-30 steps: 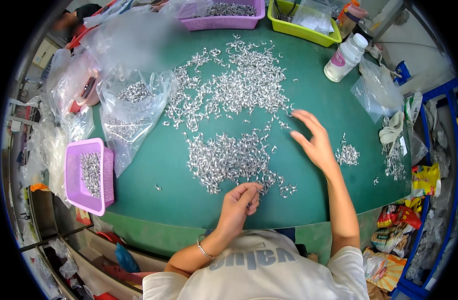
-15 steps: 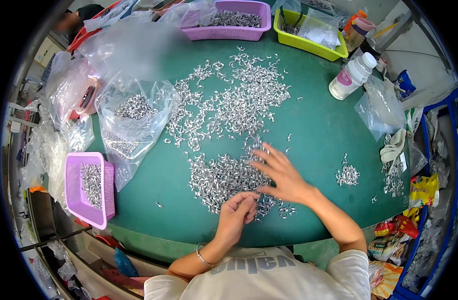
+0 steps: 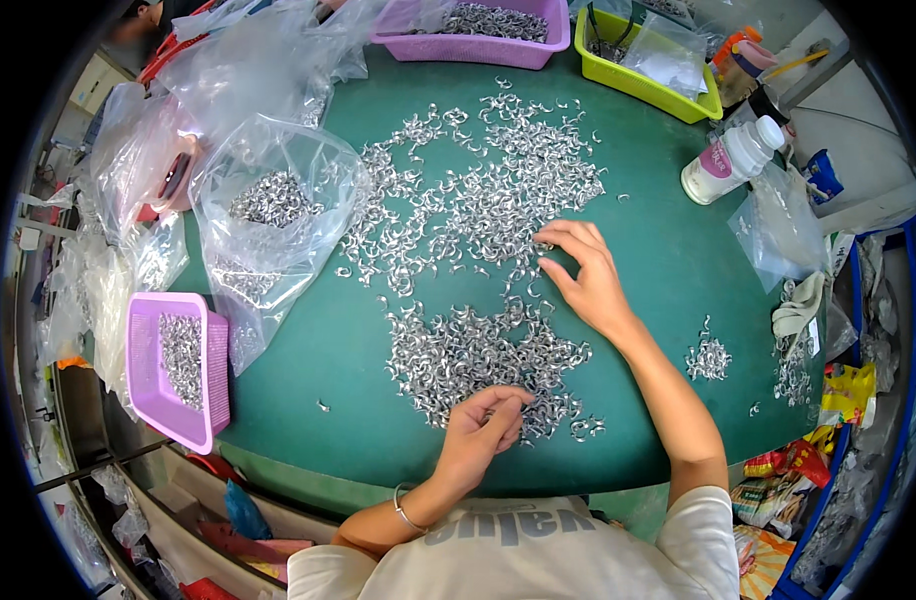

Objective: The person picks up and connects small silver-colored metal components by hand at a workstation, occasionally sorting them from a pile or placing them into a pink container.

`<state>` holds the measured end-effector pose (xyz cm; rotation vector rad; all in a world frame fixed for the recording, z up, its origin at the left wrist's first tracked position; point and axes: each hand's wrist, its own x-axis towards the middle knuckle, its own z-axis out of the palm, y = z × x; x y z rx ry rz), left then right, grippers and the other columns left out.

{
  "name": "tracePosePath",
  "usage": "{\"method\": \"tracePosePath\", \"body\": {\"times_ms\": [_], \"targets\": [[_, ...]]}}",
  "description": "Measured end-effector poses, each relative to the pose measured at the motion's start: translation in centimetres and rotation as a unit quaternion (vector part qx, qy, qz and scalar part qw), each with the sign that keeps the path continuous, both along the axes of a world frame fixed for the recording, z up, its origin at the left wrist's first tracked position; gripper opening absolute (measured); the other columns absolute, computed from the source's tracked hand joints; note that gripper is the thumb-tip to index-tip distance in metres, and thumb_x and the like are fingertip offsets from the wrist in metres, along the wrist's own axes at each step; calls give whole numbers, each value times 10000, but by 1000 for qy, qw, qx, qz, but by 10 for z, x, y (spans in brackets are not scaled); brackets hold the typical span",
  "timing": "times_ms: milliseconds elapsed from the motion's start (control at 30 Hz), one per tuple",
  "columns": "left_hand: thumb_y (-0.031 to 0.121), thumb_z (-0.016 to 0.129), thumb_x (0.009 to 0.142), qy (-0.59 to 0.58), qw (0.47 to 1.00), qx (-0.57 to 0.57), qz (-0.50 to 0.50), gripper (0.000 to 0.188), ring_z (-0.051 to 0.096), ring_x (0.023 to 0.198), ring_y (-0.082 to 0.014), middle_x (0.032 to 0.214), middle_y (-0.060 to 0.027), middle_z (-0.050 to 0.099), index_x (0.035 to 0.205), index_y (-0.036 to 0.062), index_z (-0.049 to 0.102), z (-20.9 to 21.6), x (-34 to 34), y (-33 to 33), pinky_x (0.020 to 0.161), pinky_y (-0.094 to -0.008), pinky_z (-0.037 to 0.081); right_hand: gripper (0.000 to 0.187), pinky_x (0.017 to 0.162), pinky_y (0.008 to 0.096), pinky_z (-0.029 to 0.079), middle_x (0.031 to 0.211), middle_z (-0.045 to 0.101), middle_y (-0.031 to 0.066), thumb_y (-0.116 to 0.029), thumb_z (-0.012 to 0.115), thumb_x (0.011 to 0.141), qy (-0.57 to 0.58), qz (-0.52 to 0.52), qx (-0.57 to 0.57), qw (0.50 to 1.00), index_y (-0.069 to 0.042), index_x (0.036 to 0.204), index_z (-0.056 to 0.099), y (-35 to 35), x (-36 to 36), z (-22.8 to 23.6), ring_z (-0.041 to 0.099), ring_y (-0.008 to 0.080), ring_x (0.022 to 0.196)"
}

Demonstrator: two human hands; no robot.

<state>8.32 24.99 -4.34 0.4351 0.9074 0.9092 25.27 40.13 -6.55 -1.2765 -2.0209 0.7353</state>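
Small curved silver metal pieces lie in two heaps on the green tabletop: a wide, loose far heap (image 3: 468, 210) and a denser near heap (image 3: 458, 355). At the front edge of the near heap is my left hand (image 3: 481, 430), its thumb pressed against curled fingers; whatever it may hold is hidden. My right hand (image 3: 588, 275) reaches to the right-hand edge of the far heap. Its thumb and fingers are bent but apart, with the fingertips beside the metal pieces and nothing clearly held between them.
At the left stand a purple basket (image 3: 218, 375) of pieces and a clear plastic bag (image 3: 313, 240) holding more. Another purple basket (image 3: 468, 50) and a yellow-green tray (image 3: 648, 95) line the far edge. On the right are a white bottle (image 3: 733, 160) and a small heap (image 3: 708, 358).
My right hand has moved away from the near heap, forward to the far heap, its spread fingers now curving inward. My left hand stays nearly in place. The whole view has shifted slightly.
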Motion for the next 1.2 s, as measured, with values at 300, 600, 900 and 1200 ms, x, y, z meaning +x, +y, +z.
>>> {"method": "tracePosePath", "body": {"times_ms": [300,600,900,1200], "targets": [[109,465,906,-2,1000,12,-8,156,294,486,-40,566,41,370,952,-10,555,-17,-16,14,433,-192,221,412,1024,470,210,1310,376,112,-291,575,810,-159,54,123,978,-129,1183,508,27,-41,-36,287,317,1255],[102,468,902,-3,1000,28,-9,156,304,486,-39,566,40,382,959,-12,559,-16,-28,11,438,-187,222,559,1048,513,140,1373,290,123,-292,615,763,-197,243,7,950,-63,1240,437,-47,-53,0,208,333,1292],[91,475,893,3,996,12,-85,151,341,520,-40,618,24,435,948,-16,567,0,-49,-4,458,-186,259,497,1034,459,218,1361,298,152,-223,609,773,-84,171,-20,981,-57,1214,452,-41,-53,-2,284,342,1249],[86,468,896,11,998,13,-62,156,346,527,-39,616,22,436,954,-21,566,1,-63,-13,459,-185,256,631,1028,495,191,1356,279,208,-461,528,797,-203,227,56,951,-45,1257,410,-54,-114,-11,250,372,1259]]}}
